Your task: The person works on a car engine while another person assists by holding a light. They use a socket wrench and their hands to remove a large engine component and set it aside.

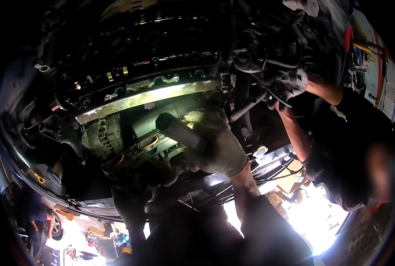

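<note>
In an open engine bay, a part that looks like an intake manifold (159,144) shows an oval port with an orange gasket ring (148,142). My left hand (140,179), in a dark work glove, curls at its near edge; shadow hides most of its fingers. Just right of the port is my right hand (221,144), in a grey glove, with the fingers closed. A dark, round-ended cylindrical shape (173,126) juts from it toward the engine; I cannot tell whether it is a gloved finger or a held thing. An alternator (102,137) sits to the left.
A pale metal ledge (148,99) runs across the engine beyond my hands. On the right, a co-worker's gloved hand (290,84) reaches in among dark hoses. A yellow dipstick handle (38,178) stands at the left edge. Another person (35,217) is at lower left.
</note>
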### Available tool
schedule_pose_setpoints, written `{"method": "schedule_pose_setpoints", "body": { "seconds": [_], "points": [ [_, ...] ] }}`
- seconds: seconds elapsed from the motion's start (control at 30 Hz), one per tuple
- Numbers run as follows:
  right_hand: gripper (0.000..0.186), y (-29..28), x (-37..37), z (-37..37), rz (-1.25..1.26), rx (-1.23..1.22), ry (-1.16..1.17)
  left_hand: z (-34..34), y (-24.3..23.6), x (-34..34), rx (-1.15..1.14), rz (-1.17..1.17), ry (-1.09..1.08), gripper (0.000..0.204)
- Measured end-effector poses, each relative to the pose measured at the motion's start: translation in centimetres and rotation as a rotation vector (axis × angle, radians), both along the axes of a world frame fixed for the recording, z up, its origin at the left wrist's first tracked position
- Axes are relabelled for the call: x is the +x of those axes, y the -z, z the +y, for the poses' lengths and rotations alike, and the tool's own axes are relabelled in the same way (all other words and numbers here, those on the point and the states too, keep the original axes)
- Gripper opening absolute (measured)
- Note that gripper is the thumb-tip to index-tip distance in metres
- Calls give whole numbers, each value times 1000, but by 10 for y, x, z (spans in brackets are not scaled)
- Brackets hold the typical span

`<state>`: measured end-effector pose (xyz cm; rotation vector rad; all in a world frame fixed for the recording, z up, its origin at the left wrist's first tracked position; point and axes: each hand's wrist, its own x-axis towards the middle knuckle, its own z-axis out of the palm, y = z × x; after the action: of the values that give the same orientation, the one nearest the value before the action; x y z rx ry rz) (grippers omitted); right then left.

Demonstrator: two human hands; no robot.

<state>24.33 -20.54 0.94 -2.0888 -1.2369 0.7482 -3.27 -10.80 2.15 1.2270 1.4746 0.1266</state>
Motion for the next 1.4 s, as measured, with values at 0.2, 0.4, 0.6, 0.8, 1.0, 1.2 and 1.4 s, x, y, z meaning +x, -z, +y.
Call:
{"method": "schedule_pose_setpoints", "body": {
  "seconds": [0.2, 0.4, 0.6, 0.8, 1.0, 1.2, 1.4],
  "points": [
    [20, -8, 1, -1, 24, 101, 97, 4, -55, 14, 422, 51, 341, 60],
    [26, -6, 8, 1, 71, -40, 21, 47, -46, 125, 751, 236, 1174, 26],
    [30, 2, 12, -5, 105, -94, 52, 45, 9, 156, 627, 168, 1547, 36],
    [29, -3, 13, -6, 63, -59, 7, 21, 13, 147, 773, 214, 1387, 26],
    [27, 5, 11, -7, 56, -45, 52, 14, -12, 168, 795, 204, 1331, 31],
    [26, 27, 5, -10, -43, 155, 150, 16, 8, 161, 830, 244, 1274, 31],
    [29, 31, -4, -4, -72, 195, 159, 20, 8, 151, 917, 352, 1318, 32]
  ]
}}
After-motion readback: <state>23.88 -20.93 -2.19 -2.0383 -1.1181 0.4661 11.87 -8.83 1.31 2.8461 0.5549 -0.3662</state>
